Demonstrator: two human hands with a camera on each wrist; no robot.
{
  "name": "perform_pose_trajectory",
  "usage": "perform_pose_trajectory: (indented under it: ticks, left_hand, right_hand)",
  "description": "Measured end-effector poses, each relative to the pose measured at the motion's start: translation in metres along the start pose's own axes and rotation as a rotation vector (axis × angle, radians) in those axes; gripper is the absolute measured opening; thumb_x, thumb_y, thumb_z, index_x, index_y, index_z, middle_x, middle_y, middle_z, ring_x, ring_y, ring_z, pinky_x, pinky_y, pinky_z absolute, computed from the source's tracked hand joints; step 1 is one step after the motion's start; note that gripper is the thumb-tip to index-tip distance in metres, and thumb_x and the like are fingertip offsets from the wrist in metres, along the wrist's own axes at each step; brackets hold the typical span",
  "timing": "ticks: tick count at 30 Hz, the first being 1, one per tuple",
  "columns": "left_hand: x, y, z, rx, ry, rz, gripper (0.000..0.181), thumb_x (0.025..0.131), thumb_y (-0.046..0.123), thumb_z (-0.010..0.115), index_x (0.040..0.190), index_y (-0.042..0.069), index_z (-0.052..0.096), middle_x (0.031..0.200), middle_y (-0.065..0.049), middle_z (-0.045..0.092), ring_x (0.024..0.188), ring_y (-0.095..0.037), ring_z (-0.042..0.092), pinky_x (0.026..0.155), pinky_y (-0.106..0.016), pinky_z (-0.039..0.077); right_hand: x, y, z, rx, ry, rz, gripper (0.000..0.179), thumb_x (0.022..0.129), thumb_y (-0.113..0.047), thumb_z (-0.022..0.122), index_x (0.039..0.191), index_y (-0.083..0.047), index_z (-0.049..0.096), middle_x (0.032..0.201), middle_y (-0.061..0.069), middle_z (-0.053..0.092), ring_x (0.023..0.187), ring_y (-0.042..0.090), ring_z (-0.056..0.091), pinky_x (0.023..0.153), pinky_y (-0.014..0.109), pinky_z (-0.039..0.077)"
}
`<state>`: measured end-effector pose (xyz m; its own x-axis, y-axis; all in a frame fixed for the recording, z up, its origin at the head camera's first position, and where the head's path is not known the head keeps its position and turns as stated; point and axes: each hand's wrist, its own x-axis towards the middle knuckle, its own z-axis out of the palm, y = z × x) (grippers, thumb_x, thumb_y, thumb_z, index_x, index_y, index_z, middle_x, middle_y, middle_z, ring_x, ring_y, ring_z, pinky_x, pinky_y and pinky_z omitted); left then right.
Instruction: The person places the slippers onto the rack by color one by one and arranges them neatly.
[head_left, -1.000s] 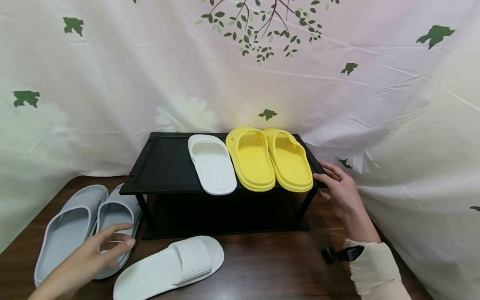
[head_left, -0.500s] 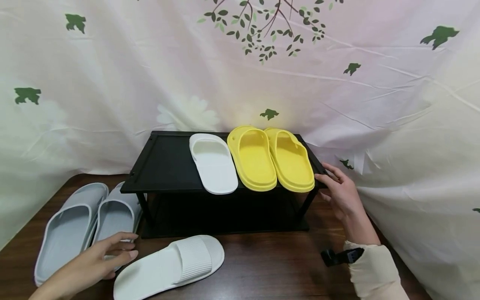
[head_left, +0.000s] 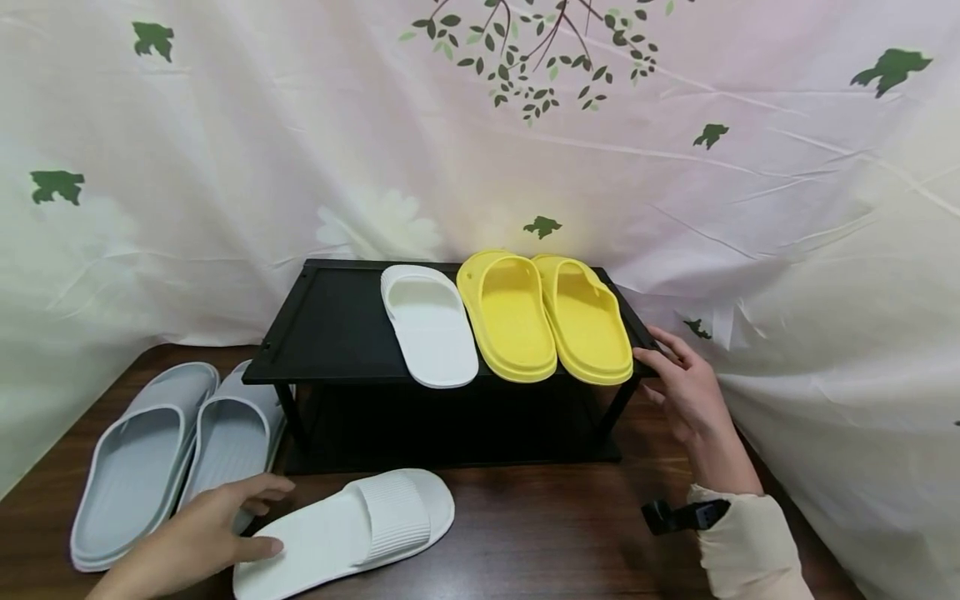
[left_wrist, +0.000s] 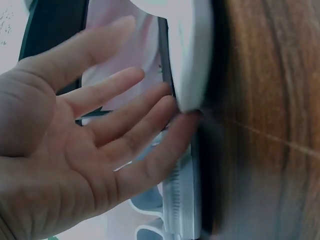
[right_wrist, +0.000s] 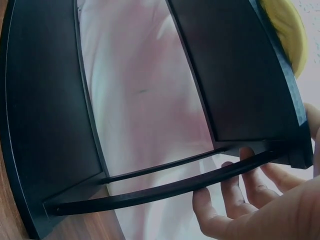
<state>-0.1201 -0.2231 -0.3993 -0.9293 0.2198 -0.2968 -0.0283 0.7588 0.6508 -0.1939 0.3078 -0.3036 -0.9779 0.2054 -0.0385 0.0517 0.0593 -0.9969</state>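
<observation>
The left hand (head_left: 204, 533) has moved, fingers wide, to the front slipper (head_left: 333, 529), likely bendy, best pinched by its heel (head_left: 262, 577), while the right hand (head_left: 692, 404) grips the rack (head_left: 337, 333).

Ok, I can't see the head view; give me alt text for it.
A person's left hand is at the near end of a white slipper on dark wood; the right hand holds the right end of a black two-tier rack. On its top sit another white slipper and a yellow pair; a gray pair is at left.
</observation>
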Motion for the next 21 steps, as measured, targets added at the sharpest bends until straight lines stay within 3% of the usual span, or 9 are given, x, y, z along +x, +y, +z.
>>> perform_pose_trajectory:
  ticks: [5,10,16,21]
  left_hand:
    - [0.0035,0.0000,0.0057,0.060,0.059,0.014,0.059,0.068,0.010,0.094,0.121,0.007,0.069,0.119,-0.009,0.067,0.095,-0.025,0.065,0.074,-0.044,0.058]
    - [0.0048,0.0028,0.0084,0.114,0.079,-0.002,0.045,0.070,0.007,0.092,0.111,0.008,0.073,0.111,-0.004,0.069,0.091,-0.022,0.064,0.072,-0.043,0.058]
    - [0.0038,0.0079,0.0081,0.038,0.071,-0.072,0.035,0.073,0.003,0.089,0.105,0.001,0.074,0.093,-0.001,0.071,0.081,-0.017,0.066,0.068,-0.037,0.059]
    - [0.0025,0.0079,0.0053,-0.035,0.107,-0.054,0.032,0.076,-0.002,0.086,0.105,0.000,0.074,0.088,0.000,0.070,0.079,-0.016,0.065,0.065,-0.032,0.059]
  right_hand:
    - [-0.0009,0.0002,0.0001,0.015,-0.007,-0.004,0.070,0.098,-0.030,0.070,0.158,-0.017,0.036,0.127,-0.005,0.051,0.102,0.008,0.059,0.081,0.028,0.055]
    - [-0.0005,0.0012,0.0002,0.021,-0.002,-0.003,0.070,0.099,-0.030,0.069,0.158,-0.017,0.035,0.126,-0.005,0.051,0.100,0.007,0.060,0.080,0.027,0.055]
    - [0.0006,0.0021,0.0001,0.020,-0.010,0.003,0.072,0.099,-0.032,0.069,0.160,-0.018,0.033,0.126,-0.005,0.050,0.102,0.007,0.059,0.083,0.028,0.053]
    - [0.0007,0.0029,-0.0010,0.058,-0.022,0.008,0.074,0.098,-0.032,0.071,0.160,-0.018,0.033,0.124,-0.004,0.051,0.101,0.007,0.059,0.081,0.028,0.053]
